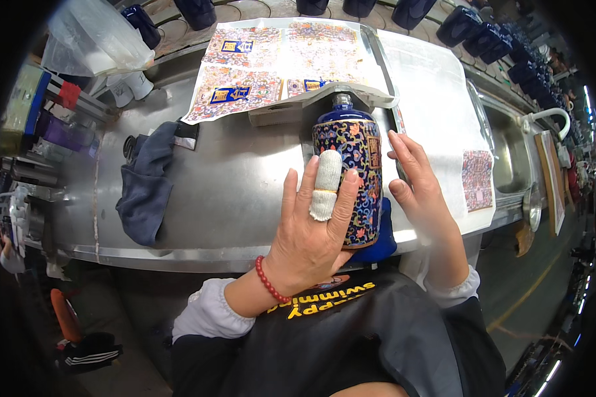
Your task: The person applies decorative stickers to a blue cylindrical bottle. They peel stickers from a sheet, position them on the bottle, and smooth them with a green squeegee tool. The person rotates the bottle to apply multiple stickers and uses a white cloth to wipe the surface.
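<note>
A dark blue bottle (361, 178) with a dense floral pattern in many colours lies in front of me, its neck pointing away. My left hand (314, 225) rests over the bottle's left side with fingers stretched out; a white knitted finger cot (326, 185) covers one finger, and a red bead bracelet circles the wrist. To the right of the bottle is my right hand (417, 182), fingers extended and apart from the bottle, holding nothing. A blue cloth or pad (381, 241) shows under the bottle's near end, partly hidden.
Printed floral decal sheets (245, 73) lie beyond the bottle on the metal table (218, 198). A white sheet (430, 92) covers the right side. A grey-blue cloth (147, 188) lies left. Far right are a sink (510, 155) and faucet; dark blue bottles (460, 26) line the back.
</note>
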### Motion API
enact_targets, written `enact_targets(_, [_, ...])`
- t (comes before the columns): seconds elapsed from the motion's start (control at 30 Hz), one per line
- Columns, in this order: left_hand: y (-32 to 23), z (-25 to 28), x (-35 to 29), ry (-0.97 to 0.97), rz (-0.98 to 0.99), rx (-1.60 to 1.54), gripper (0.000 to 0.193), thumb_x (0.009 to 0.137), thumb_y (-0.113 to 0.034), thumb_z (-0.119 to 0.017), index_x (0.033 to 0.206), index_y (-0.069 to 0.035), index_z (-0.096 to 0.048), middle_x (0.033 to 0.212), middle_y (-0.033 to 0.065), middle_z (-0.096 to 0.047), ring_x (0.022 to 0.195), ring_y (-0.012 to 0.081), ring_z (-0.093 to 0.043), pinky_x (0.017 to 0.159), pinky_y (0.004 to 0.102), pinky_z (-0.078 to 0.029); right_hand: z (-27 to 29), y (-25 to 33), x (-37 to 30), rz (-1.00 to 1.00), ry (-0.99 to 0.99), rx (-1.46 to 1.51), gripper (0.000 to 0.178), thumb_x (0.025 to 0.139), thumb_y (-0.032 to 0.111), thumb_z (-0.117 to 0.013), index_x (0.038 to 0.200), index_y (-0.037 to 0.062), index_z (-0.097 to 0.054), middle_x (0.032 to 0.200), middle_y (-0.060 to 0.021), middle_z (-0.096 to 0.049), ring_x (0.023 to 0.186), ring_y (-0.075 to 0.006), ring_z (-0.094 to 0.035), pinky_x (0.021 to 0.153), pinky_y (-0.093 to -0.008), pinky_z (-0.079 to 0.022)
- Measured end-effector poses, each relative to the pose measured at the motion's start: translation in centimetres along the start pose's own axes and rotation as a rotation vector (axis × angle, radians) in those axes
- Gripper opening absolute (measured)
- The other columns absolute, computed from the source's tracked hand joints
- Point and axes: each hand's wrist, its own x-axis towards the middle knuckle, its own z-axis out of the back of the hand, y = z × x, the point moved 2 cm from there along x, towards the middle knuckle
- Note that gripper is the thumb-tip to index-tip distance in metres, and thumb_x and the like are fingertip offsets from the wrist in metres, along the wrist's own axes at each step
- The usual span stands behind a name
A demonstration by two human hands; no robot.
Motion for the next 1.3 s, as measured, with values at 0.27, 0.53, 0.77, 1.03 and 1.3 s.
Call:
enact_targets(0.27, [3.1,0.3,-0.7,-0.082,0.005,-0.348,0.107,0.090,-0.064,-0.063,0.157,0.007,-0.020,0.157,0.0296,-0.033,0.150,0.0494,-0.022,0.121,0.0598,-0.006,0.1,0.1,-0.4,0.160,-0.081,0.037,0.061,0.101,0.033,-0.062,0.152,0.0065,-0.045,0.151,-0.0200,-0.040,0.133,-0.0344,-0.047,0.111,-0.0424,-0.041])
enact_targets(0.53, [4.7,0.4,3.1,-0.077,0.027,-0.153,0.096,0.092,-0.067,-0.058,0.156,0.001,-0.033,0.159,0.0280,-0.032,0.149,0.0468,-0.026,0.119,0.0620,-0.008,-1.1,-0.4,0.3,0.189,-0.055,0.073,0.079,0.093,0.044,-0.071,0.157,0.0131,-0.038,0.154,-0.0217,-0.030,0.112,-0.0330,-0.054,0.101,-0.0436,-0.049])
enact_targets(0.77, [4.7,0.2,3.0,-0.074,0.040,-0.185,0.097,0.091,-0.065,-0.060,0.156,0.002,-0.033,0.159,0.0294,-0.031,0.149,0.0446,-0.029,0.119,0.0627,-0.006,-0.4,-0.8,0.7,0.082,-0.004,0.142,0.094,0.090,0.061,-0.065,0.158,0.0042,-0.033,0.159,-0.0193,-0.024,0.128,-0.0340,-0.048,0.111,-0.0470,-0.040])
enact_targets(1.03, [4.6,0.2,3.3,-0.074,0.025,-0.167,0.100,0.091,-0.068,-0.058,0.157,0.002,-0.031,0.159,0.0301,-0.031,0.149,0.0432,-0.030,0.119,0.0619,-0.004,-0.5,-0.8,1.7,0.167,0.015,0.088,0.077,0.093,0.039,-0.072,0.156,0.0114,-0.039,0.152,-0.0230,-0.032,0.120,-0.0352,-0.055,0.101,-0.0421,-0.050])
enact_targets(1.3, [5.9,0.0,2.7,0.039,0.035,-0.280,0.119,0.081,-0.081,-0.058,0.158,0.004,-0.025,0.159,0.0317,-0.029,0.152,0.0449,-0.022,0.120,0.0590,-0.003,0.5,-1.1,-0.5,0.246,0.073,0.096,0.088,0.084,0.039,-0.079,0.158,0.0156,-0.037,0.155,-0.0229,-0.032,0.133,-0.0413,-0.048,0.109,-0.0451,-0.042])
